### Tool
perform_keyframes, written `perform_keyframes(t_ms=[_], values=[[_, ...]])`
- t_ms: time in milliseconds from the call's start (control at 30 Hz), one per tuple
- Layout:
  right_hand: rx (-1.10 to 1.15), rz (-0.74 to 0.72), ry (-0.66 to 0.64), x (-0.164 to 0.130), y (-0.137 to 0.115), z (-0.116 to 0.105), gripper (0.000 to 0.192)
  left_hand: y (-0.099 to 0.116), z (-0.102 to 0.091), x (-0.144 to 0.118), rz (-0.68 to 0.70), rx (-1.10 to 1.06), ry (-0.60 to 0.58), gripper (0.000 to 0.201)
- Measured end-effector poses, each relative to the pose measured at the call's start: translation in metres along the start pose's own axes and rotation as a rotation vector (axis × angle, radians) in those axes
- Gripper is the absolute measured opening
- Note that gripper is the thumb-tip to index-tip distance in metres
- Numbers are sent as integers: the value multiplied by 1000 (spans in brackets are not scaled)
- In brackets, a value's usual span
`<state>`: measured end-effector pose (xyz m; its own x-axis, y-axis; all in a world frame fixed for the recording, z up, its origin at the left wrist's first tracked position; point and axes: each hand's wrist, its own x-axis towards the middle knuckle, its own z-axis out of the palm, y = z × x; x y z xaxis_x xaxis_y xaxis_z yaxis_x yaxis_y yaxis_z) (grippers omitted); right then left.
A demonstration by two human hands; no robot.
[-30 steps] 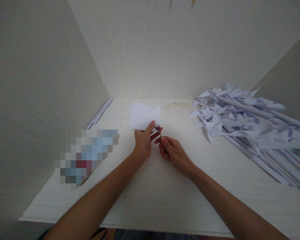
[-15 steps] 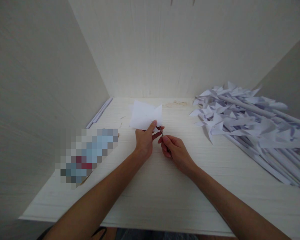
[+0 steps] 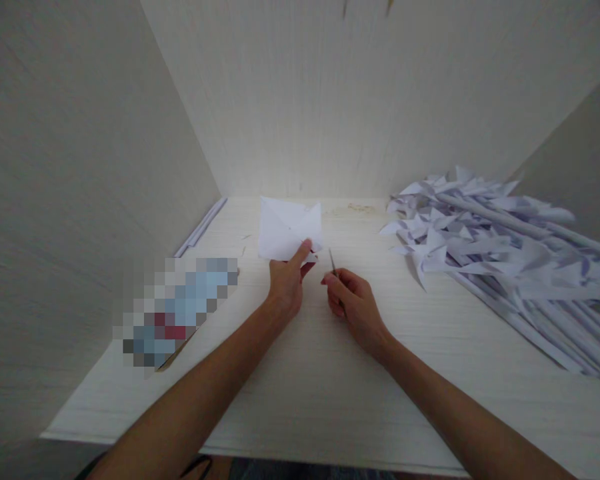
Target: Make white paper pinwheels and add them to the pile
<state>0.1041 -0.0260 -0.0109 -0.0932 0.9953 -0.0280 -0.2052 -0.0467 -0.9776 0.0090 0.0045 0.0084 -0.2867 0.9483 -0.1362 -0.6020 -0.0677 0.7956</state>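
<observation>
My left hand (image 3: 286, 283) pinches the lower edge of a white square of paper (image 3: 287, 229) creased along its diagonals, holding it up above the pale wooden desk (image 3: 320, 373). My right hand (image 3: 353, 303) is closed around small scissors (image 3: 333, 263), whose thin blades point up and away, a little to the right of the paper and clear of it.
A large pile of white paper pinwheels on rolled paper sticks (image 3: 505, 247) covers the right side of the desk. A blurred-out object (image 3: 175, 310) lies at the left. A few rolled sticks (image 3: 200, 227) rest along the left wall. Walls enclose three sides.
The scissors were at the paper's lower edge; now my right hand has drawn them back to the right, clear of the sheet. My left hand has turned the paper more upright.
</observation>
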Motion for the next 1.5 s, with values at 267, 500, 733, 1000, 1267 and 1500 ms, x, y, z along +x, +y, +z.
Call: perform_keyframes(t_ms=[267, 500, 733, 1000, 1267, 1500], values=[[29, -96, 135, 8, 1, -8, 20, -7, 3, -12, -66, 101, -190, 23], [86, -175, 322, 18, 0, -19, 16, 5, -7, 7, -18, 242, -128, 23], [183, -247, 403, 24, -8, -29, 16, 14, -12, 10, -388, 280, -461, 24], [204, -272, 268, 26, -11, -36, 20, 16, -13, 16, -484, 259, -342, 12], [137, -183, 314, 20, -4, -20, 27, -4, -4, 0, -251, 170, -270, 23], [-150, -120, 96, 10, 1, -8, 27, -8, -1, -4, -90, 142, -102, 24]])
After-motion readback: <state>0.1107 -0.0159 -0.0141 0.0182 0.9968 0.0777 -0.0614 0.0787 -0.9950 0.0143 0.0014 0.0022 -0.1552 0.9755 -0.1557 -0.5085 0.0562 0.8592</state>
